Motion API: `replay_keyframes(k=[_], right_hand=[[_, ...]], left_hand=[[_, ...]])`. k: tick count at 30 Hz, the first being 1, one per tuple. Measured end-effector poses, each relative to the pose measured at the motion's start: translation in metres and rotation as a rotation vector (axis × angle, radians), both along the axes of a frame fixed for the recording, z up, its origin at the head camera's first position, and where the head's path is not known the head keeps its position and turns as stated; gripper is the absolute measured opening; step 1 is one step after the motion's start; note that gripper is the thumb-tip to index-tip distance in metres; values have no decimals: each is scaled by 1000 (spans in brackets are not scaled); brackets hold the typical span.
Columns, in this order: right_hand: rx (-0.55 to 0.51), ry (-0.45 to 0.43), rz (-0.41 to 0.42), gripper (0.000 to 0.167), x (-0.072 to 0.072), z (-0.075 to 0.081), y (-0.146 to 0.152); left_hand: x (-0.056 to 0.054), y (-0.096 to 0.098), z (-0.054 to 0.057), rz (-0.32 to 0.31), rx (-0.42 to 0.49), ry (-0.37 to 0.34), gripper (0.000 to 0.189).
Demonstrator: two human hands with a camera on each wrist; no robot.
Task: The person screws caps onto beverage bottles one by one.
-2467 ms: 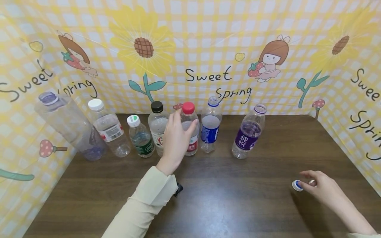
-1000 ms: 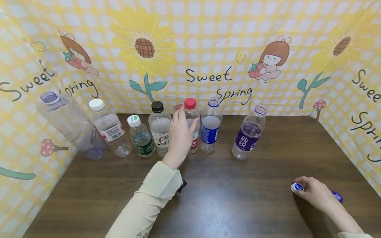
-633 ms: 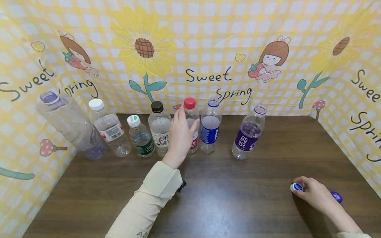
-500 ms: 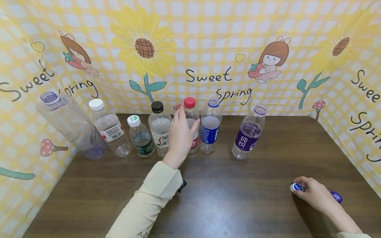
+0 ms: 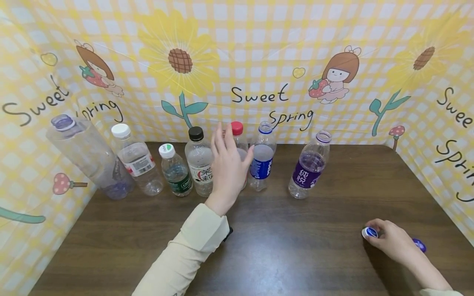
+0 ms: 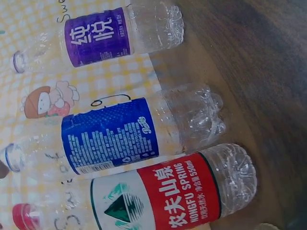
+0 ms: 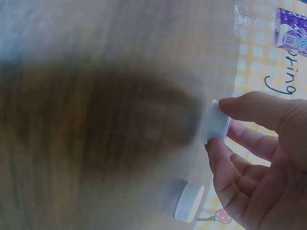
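White-and-blue screw cap: in the right hand's fingers, low over the right part of the table; I cannot tell whether it touches the wood
Right hand: thumb and fingertips clamped on that cap, pinching its rim
Purple-topped cap: lying on the table just beside the right hand, partly hidden by it; white ribbed side in the right wrist view
Left hand: fingers straight, thumb spread apart, in front of the Nongfu Spring bottle; contact cannot be told
Nongfu Spring bottle: upright, red cap on
Blue-labelled bottle: uncapped, right of the Nongfu Spring bottle
Purple-labelled bottle: uncapped, farther right, apart from the row
Left of the left hand: black-capped bottle, small green-labelled bottle, white-capped bottle, large purple-necked bottle
Table: dark wood grain
Backdrop: yellow check cloth with sunflowers
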State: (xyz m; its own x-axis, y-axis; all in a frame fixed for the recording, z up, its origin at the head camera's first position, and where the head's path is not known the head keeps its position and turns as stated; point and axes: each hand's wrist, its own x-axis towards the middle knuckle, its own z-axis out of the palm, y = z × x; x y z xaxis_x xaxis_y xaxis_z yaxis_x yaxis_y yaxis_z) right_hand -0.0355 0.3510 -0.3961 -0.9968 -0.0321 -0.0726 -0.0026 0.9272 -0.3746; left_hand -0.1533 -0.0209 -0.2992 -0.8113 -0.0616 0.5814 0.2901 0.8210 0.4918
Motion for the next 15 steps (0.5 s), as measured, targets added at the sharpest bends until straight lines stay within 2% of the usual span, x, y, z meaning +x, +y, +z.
replay_keyframes(k=[3,6,11,15], right_hand=[[-5,-7,-7,23,-1,4,0],[-1,-4,-19,24,-2,10,0],[-1,20,-21,26,-2,21,-1],[-14,30,-17,27,-2,30,-4]], left_hand=[[1,2,2,-3,-77,121,69],[0,5,4,-15,-131,187,63],[-1,12,6,-37,-165,215,52],[-1,18,7,-58,-174,191,48]])
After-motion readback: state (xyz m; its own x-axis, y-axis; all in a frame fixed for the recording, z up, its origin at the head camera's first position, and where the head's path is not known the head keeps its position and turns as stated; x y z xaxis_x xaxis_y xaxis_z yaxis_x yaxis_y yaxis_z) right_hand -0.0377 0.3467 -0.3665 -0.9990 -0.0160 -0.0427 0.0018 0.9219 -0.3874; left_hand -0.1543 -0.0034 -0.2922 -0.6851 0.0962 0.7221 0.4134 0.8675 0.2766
